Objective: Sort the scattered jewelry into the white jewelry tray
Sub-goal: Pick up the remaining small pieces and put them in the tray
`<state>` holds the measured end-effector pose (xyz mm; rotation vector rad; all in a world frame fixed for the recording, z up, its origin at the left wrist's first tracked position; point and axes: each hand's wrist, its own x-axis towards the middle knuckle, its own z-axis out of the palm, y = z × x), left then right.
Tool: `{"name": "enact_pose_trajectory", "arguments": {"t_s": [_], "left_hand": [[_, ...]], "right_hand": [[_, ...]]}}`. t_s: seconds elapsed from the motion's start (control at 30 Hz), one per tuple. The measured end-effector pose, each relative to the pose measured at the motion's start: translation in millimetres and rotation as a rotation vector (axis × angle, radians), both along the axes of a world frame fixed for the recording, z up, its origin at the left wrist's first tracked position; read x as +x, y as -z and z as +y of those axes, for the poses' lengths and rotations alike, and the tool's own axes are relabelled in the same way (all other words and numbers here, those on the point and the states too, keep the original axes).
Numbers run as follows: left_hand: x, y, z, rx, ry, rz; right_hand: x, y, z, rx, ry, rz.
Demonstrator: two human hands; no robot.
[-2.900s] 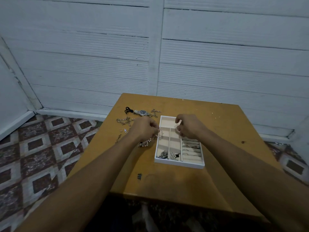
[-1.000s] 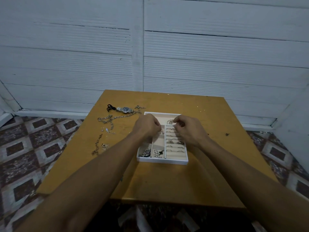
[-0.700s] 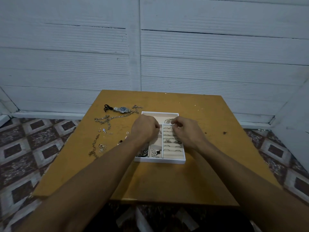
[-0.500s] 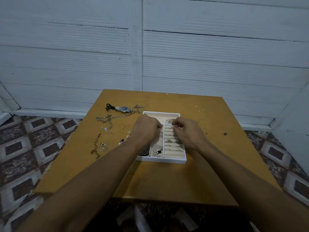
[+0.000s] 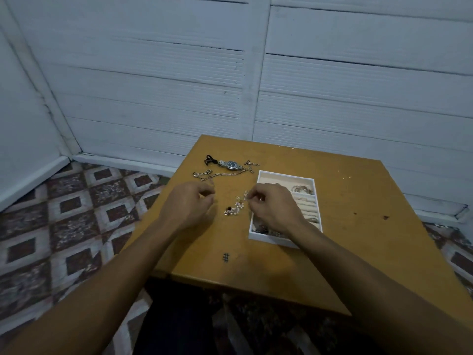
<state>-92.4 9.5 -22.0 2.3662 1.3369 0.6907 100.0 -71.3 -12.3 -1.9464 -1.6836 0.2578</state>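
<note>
Nearest thing on the table is a little hash mark drawn on the wood, roughly 6 o'clock from the loose stuff.

Past it, both hands sit low over the table. The left hand is at 9 o'clock from a small beaded bracelet. Its fingers are curled in, thumb and forefinger close together. Honestly can't tell if that grip has anything in it, it's too small to see.

The right hand is at 3 o'clock from the bracelet, with the wrist lying across the near left part of the white jewelry tray. Its fingers are curled too, and the tips are right at the far end of the bracelet. Can't say for sure whether that grip has actually closed on it.

The bracelet lies on bare wood between the hands, just left of the tray.

In the tray, the near left pockets hold dark and silvery bits. The ring rolls are on the right, and a bangle is in the far section.

Further back, at 11 o'clock from the tray, a long link chain snakes across the table. Behind it are a wristwatch and a black piece.
</note>
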Motion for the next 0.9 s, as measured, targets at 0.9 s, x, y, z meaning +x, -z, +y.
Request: {"name": "enact_pose_trajectory", "arguments": {"t_s": [0.9], "left_hand": [[-76, 33, -8, 0.059, -0.003, 0.074]], "right_hand": [[-123, 14, 25, -0.341, -0.078, -0.222]]}}
